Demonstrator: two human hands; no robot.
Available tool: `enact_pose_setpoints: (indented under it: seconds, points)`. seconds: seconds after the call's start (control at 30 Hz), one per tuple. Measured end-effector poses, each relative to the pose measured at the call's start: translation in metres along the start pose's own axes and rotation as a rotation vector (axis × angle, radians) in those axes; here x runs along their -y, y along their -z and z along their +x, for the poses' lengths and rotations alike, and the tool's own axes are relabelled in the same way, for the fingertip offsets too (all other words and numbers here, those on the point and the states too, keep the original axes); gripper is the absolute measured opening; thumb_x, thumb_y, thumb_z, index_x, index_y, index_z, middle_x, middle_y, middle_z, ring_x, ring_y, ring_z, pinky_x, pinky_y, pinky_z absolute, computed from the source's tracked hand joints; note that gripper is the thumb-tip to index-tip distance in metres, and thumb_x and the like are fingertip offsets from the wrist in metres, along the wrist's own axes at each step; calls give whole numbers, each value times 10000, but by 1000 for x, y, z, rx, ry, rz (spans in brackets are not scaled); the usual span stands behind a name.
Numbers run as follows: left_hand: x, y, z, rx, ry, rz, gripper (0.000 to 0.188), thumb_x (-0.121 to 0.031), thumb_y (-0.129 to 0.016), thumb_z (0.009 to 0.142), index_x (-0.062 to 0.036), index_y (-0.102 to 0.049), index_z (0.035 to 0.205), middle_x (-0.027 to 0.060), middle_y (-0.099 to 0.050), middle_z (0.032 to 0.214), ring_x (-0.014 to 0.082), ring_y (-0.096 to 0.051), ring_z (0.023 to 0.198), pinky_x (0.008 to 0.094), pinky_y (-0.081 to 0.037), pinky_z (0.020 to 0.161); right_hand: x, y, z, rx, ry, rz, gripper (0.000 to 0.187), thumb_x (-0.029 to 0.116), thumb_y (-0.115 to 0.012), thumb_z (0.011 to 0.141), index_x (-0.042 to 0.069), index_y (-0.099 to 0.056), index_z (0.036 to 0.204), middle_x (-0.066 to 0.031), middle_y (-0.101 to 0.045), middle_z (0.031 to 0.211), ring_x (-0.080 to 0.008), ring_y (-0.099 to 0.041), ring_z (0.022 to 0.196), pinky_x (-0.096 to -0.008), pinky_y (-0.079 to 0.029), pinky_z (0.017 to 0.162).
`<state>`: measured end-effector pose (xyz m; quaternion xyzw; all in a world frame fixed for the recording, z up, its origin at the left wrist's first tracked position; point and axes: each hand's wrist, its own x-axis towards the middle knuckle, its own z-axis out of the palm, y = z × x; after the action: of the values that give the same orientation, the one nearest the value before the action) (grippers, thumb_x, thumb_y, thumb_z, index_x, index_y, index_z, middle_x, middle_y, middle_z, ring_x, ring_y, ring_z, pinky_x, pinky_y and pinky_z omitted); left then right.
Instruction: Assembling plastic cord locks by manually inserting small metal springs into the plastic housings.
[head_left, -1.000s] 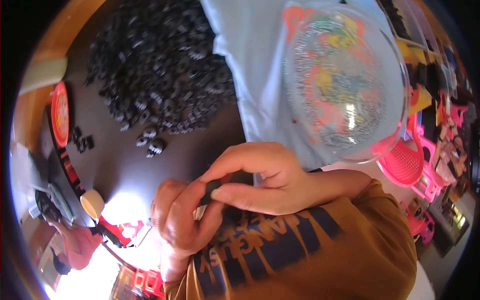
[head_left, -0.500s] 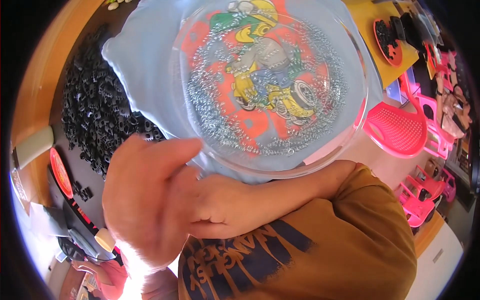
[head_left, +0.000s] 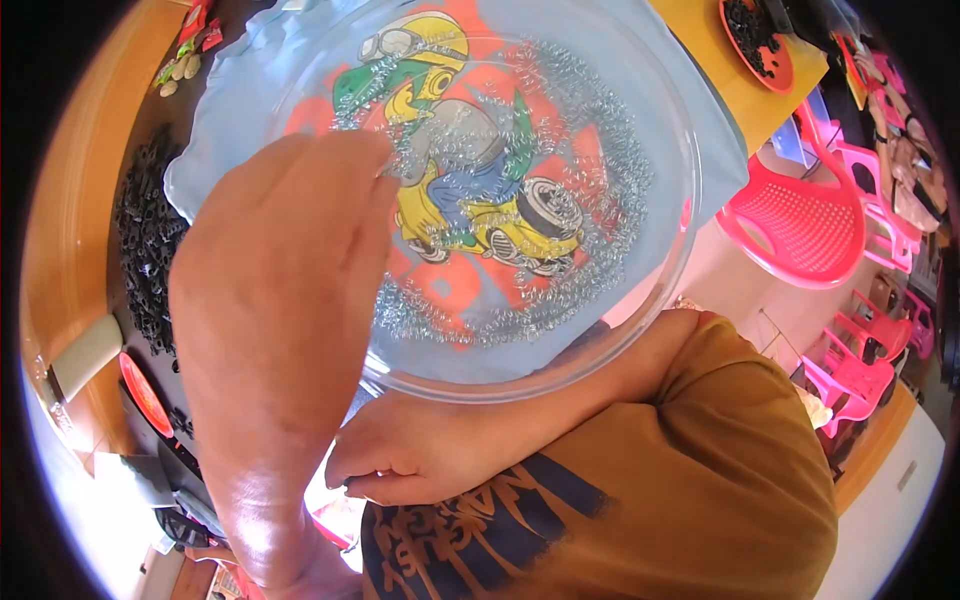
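Observation:
A clear round shallow dish [head_left: 686, 240] holds many small silvery coil springs [head_left: 610, 200]. It rests on a light blue cloth [head_left: 225, 110] with a cartoon scooter rider showing through. My left hand [head_left: 290, 210] reaches over the dish's left side, thumb and fingers drawn together close to the springs; whatever is between the fingertips is hidden. Just below the near rim, my right hand [head_left: 390, 450] is closed, fingers curled under; its contents cannot be made out. The right forearm runs along the dish's near edge. Left of the cloth lies a heap of small black plastic pieces [head_left: 148, 240].
A red oval plate [head_left: 146, 395] sits on the dark table's left side, near a few black pieces. Snack packets [head_left: 195, 25] lie at the far left. On a yellow surface [head_left: 690, 30] at right stands another red plate with black pieces [head_left: 790, 75]. Pink chairs [head_left: 800, 225] stand to the right.
My left hand has moved up from beside my right hand to over the dish, its fingers now drawn together. The view has shifted a little; my right hand stays below the rim.

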<state>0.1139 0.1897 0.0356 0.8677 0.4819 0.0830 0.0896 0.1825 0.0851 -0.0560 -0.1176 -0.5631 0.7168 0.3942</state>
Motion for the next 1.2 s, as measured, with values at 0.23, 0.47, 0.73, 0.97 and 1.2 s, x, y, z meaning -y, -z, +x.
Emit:
enact_pose_setpoints:
  seconds: [0.23, 0.47, 0.73, 0.97, 1.2]
  points:
    - [-6, -4, 8, 159, -87, -45, 137, -28, -615, 820, -36, -635, 955, 125, -587, 791, 311, -570, 743, 361, -453, 652, -3, -4, 4, -67, 92, -17, 159, 149, -599, 820, 19, -637, 904, -147, -634, 826, -326, -614, 767, -406, -486, 672]
    - [-3, -21, 13, 169, -154, -70, 115, -42, -600, 812, -37, -618, 925, 127, -577, 809, 331, -559, 760, 405, -446, 664, -5, -5, 2, -47, 53, -27, 162, 155, -606, 812, 34, -643, 913, -125, -642, 817, -309, -621, 767, -403, -488, 673]
    - [4, -14, 5, 123, -75, -272, 89, -60, -567, 836, -23, -555, 916, 76, -538, 776, 202, -531, 713, 325, -423, 645, 9, 4, 2, 0, -67, 15, 199, 164, -615, 802, 38, -642, 954, -117, -647, 832, -291, -622, 748, -395, -486, 671]
    - [1, 9, -24, 231, 386, -1068, 244, -183, -572, 859, -12, -451, 984, -8, -434, 795, 50, -346, 693, 188, -291, 632, 14, 6, 4, 28, -95, -30, 230, 155, -623, 789, 17, -628, 973, -133, -641, 853, -275, -618, 719, -384, -490, 647]
    - [-5, 25, -7, 451, 366, -1303, 162, -95, -563, 812, -38, -450, 913, -4, -467, 777, 53, -389, 673, 203, -307, 592, 7, -3, 3, -114, 85, -111, 234, 136, -629, 791, -3, -617, 979, -133, -633, 809, -268, -611, 690, -372, -485, 636]
